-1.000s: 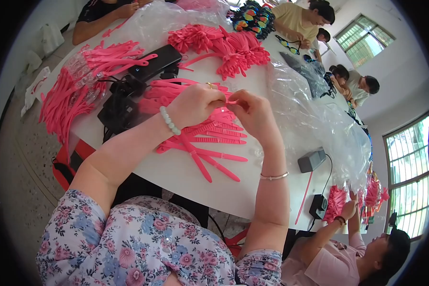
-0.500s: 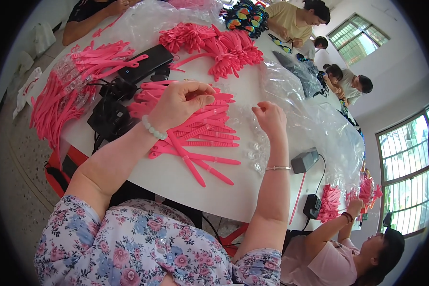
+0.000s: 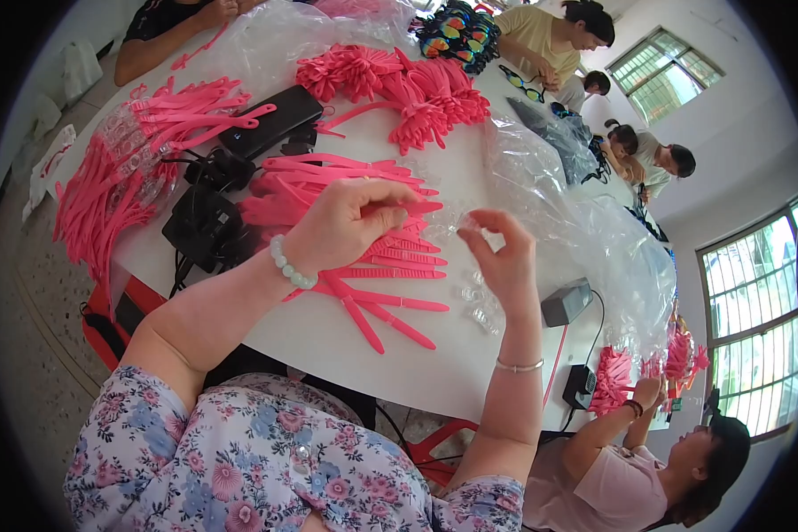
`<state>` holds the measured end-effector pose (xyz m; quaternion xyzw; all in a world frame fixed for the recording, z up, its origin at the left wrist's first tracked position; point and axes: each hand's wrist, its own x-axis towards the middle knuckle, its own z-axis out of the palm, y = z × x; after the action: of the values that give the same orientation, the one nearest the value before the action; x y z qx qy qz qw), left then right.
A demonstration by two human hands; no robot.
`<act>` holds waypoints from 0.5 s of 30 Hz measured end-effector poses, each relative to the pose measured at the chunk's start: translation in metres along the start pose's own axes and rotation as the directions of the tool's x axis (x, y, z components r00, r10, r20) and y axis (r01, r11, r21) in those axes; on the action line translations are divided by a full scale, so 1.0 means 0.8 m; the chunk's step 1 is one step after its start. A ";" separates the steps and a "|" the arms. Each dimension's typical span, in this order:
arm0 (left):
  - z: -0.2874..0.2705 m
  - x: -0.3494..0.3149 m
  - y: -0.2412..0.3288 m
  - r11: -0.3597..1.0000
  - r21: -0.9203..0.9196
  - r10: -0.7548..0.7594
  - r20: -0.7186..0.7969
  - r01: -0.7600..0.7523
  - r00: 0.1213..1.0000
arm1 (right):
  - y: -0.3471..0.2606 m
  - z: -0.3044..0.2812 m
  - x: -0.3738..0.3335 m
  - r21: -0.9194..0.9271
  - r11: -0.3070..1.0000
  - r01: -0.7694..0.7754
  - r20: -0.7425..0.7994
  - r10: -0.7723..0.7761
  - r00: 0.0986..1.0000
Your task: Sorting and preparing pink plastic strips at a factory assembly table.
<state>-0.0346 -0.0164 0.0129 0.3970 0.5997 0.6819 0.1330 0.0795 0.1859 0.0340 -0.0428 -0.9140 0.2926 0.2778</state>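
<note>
Left hand (image 3: 350, 226) half-open over straps (image 3: 408, 261), gap, right hand (image 3: 511, 259), grip unclear, table edge (image 3: 426, 395) nearer

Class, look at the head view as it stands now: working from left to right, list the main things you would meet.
Heap of pink straps with clear pieces, left hand, right hand, grey box, small pink bundle, large barred window.

A white table (image 3: 426, 377) is carrying fanned pink straps (image 3: 284, 188) in its middle, small clear plastic pieces (image 3: 481, 316) lying to their right. Heaped pink straps (image 3: 102, 197) are spreading left, reaching onto a black box (image 3: 279, 126); bundled pink straps (image 3: 434, 97) and goggles (image 3: 459, 35) are lying far off; clear plastic sheeting (image 3: 607, 235) is lying right.
</note>
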 end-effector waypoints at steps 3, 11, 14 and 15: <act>0.007 -0.008 -0.002 1.000 -0.027 -0.011 0.102 0.014 0.995 | -0.017 0.008 -0.019 0.104 0.993 0.057 0.013 -0.058 0.998; 0.016 -0.015 -0.008 0.971 -0.105 -0.187 0.216 0.213 0.958 | -0.025 0.020 -0.045 0.138 0.982 0.132 -0.008 -0.132 0.991; 0.017 -0.015 -0.010 0.940 -0.135 -0.275 0.241 0.313 0.931 | -0.025 0.018 -0.047 0.183 0.977 0.107 -0.005 -0.107 0.994; 0.017 -0.015 -0.010 0.939 -0.134 -0.279 0.241 0.317 0.930 | -0.025 0.018 -0.047 0.217 0.973 0.083 -0.002 -0.084 0.996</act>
<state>-0.0196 -0.0129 0.0003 0.3606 0.5745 0.6546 0.3337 0.1054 0.1528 0.0173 0.0273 -0.8786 0.3789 0.2895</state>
